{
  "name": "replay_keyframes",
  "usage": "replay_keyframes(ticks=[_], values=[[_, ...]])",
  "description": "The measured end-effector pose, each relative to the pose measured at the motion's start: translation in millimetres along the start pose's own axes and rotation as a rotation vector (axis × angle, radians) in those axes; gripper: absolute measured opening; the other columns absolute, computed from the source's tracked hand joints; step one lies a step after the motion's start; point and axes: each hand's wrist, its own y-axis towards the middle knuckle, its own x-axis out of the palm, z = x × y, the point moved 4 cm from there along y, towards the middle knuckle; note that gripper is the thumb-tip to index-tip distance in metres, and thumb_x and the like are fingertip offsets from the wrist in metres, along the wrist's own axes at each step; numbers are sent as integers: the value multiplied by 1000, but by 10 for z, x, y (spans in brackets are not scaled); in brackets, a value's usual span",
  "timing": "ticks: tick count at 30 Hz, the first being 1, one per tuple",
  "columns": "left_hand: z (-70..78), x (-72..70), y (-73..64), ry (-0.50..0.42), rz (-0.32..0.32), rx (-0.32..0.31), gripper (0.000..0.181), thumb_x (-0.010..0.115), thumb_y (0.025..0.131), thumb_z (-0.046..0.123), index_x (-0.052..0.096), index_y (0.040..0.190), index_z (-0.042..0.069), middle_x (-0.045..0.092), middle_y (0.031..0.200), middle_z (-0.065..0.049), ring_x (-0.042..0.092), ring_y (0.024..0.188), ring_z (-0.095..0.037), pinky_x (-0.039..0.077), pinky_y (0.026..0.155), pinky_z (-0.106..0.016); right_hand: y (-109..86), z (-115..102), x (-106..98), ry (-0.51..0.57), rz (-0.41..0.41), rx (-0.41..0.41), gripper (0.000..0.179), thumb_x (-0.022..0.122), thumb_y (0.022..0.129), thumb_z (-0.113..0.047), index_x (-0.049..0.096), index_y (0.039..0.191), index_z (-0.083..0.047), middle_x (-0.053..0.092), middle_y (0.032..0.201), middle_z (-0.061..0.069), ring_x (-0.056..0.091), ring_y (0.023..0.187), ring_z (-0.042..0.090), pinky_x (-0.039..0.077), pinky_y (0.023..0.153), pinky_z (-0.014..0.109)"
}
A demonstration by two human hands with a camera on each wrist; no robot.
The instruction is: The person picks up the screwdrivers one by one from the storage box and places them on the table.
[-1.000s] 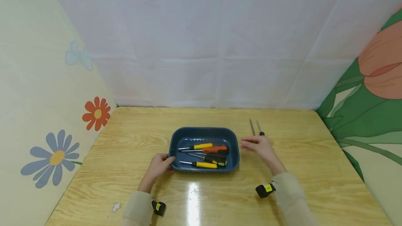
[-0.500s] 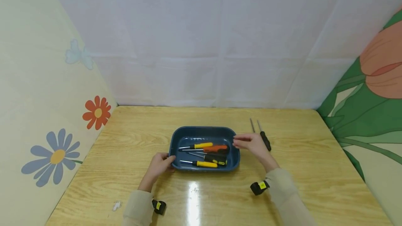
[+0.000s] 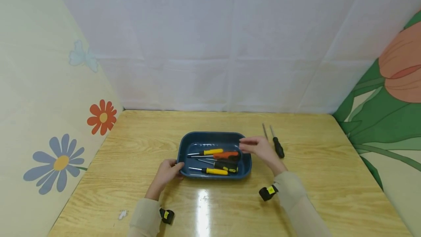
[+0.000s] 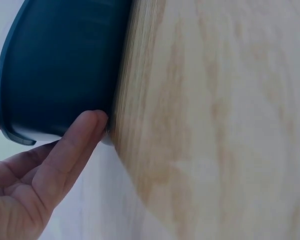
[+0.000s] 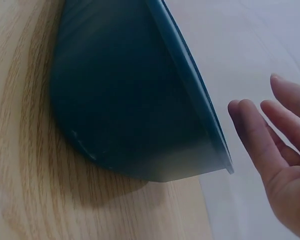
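A dark blue plastic tray point(image 3: 210, 177) stands on the table, its outer wall point(image 4: 64, 65) filling much of the left wrist view. My left hand point(image 3: 167, 174) holds its left end, thumb over the rim and fingers against the outside. Inside lie several screwdrivers: a yellow-handled one point(image 3: 210, 152), an orange-and-black one point(image 3: 226, 155), black-handled ones point(image 3: 225, 166) and another yellow one point(image 3: 215, 171) in front. My right hand point(image 3: 261, 150) hovers at the right rim, fingers extended and holding nothing; in the right wrist view the hand point(image 5: 285, 160) is apart from the wall.
Right of the tray lies a black-handled screwdriver point(image 3: 278, 148). Beside it a thin metal shaft point(image 3: 264, 130) shows, its other end hidden behind my right hand. A small white scrap point(image 3: 122, 214) is at the table's front left. A white cloth point(image 3: 210, 46) hangs behind the table.
My right hand has moved left and slightly away from me, from beside the tray to over its right rim. The black screwdriver handle on the table has come into view. My left hand stays put.
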Motion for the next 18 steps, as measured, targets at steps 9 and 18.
replay_keyframes(ticks=[9, 18], values=[[-2, -1, 9, -12, -2, 1, 25, 53, 86, 5, 58, 95, -18, 63, 73, -16, 62, 59, -18, 56, 57, -36, 100, -35, 86, -46, -35, -8, 37, 61, 85, -4, 53, 118, 12, 61, 105, 27, 63, 90, 29, 50, 82, 47], [-14, -1, 14, -18, -15, 17, 25, 53, 86, 4, 58, 94, -19, 64, 72, -17, 62, 59, -17, 56, 56, -34, 226, -13, 159, -126, -28, 27, 38, 64, 84, -8, 56, 117, 8, 64, 102, 19, 63, 88, 34, 52, 80, 45]])
